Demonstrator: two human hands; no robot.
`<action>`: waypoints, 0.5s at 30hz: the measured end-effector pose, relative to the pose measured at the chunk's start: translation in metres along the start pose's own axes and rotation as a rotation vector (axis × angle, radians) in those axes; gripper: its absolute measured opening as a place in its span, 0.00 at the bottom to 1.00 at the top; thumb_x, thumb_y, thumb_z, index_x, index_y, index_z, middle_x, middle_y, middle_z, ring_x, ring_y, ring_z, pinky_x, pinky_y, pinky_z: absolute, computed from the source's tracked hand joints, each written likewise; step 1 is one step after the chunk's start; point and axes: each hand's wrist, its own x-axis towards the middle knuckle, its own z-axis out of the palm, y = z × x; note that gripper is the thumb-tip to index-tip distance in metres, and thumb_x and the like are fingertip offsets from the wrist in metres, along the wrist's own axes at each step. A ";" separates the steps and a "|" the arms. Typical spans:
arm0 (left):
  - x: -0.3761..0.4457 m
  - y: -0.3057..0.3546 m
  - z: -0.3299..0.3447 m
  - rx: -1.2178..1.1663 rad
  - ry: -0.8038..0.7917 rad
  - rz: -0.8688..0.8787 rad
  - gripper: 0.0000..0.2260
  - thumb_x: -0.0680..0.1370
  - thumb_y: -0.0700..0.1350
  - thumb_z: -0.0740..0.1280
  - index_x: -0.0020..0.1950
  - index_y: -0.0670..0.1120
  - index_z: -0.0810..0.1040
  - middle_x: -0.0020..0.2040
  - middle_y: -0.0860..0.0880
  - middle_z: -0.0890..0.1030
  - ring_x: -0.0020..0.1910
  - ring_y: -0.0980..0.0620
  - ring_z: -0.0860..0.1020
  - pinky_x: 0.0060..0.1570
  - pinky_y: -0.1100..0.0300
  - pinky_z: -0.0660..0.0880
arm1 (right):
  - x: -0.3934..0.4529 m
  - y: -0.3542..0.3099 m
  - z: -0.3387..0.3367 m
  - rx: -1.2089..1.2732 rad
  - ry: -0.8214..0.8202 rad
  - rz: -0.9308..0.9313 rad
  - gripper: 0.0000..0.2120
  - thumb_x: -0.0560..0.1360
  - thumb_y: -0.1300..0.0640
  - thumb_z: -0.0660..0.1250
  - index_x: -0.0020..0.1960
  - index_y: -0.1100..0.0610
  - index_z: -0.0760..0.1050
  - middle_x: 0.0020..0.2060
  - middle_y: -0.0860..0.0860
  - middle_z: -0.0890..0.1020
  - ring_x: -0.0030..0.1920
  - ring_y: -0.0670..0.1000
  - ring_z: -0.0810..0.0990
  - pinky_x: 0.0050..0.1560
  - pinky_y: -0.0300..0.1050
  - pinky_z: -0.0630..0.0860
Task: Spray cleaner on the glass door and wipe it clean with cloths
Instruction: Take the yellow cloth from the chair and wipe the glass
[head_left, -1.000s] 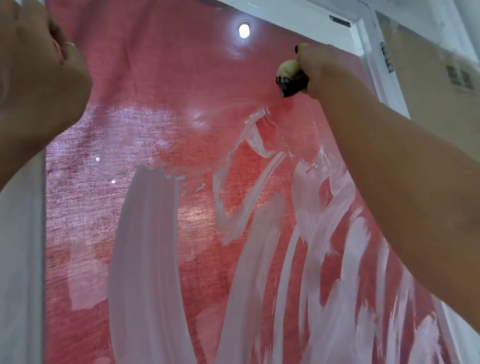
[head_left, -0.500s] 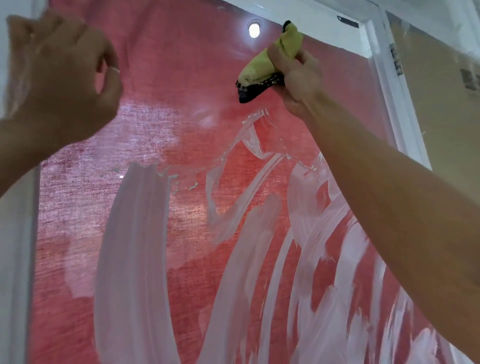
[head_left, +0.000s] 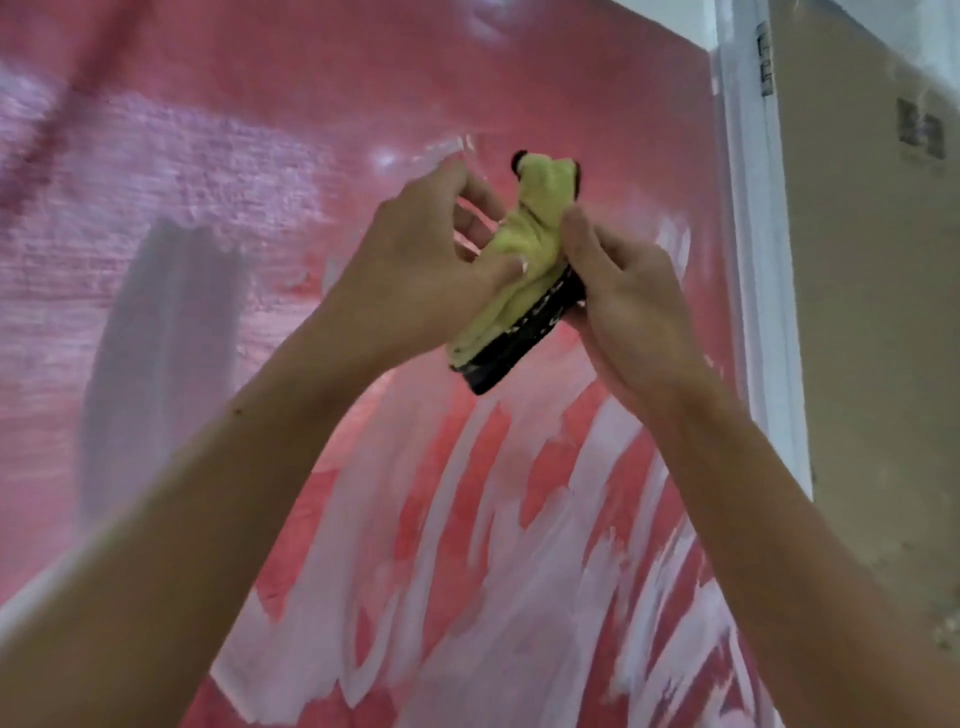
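Observation:
The glass door (head_left: 218, 171) fills the view, with a red curtain behind it and white streaks of cleaner smeared over its lower half. In front of the glass, both hands hold a folded yellow-green cloth with a black edge (head_left: 511, 280). My left hand (head_left: 415, 260) pinches the cloth's left side with thumb and fingers. My right hand (head_left: 618, 296) grips its right side, thumb on top. The cloth is off the glass.
A white door frame (head_left: 753, 260) runs down the right side of the pane. Beyond it is a beige wall (head_left: 872, 312) with small dark marks. A wide grey-white smear (head_left: 161, 338) stands on the left of the glass.
My right hand brought the cloth down from the top of the glass to the middle. My left hand came in from the upper left and took hold of the cloth.

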 end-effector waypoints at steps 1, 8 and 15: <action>-0.007 -0.002 0.007 -0.054 -0.012 -0.045 0.12 0.78 0.44 0.76 0.58 0.49 0.77 0.48 0.54 0.81 0.43 0.58 0.83 0.45 0.60 0.83 | -0.013 0.004 -0.009 0.076 0.011 0.034 0.15 0.84 0.54 0.64 0.62 0.65 0.79 0.55 0.62 0.84 0.54 0.58 0.85 0.56 0.53 0.82; -0.068 -0.010 0.064 -0.411 -0.030 -0.261 0.12 0.77 0.33 0.74 0.47 0.51 0.80 0.46 0.50 0.83 0.41 0.55 0.80 0.44 0.57 0.79 | -0.102 0.027 -0.038 0.397 0.202 0.212 0.29 0.72 0.55 0.72 0.71 0.59 0.69 0.67 0.63 0.78 0.57 0.54 0.84 0.53 0.45 0.81; -0.102 -0.009 0.094 -0.478 -0.131 -0.324 0.17 0.79 0.30 0.68 0.39 0.51 0.80 0.43 0.53 0.82 0.34 0.53 0.76 0.34 0.63 0.71 | -0.159 0.038 -0.053 0.390 0.327 0.359 0.26 0.73 0.57 0.71 0.70 0.59 0.73 0.61 0.62 0.82 0.61 0.57 0.83 0.62 0.52 0.80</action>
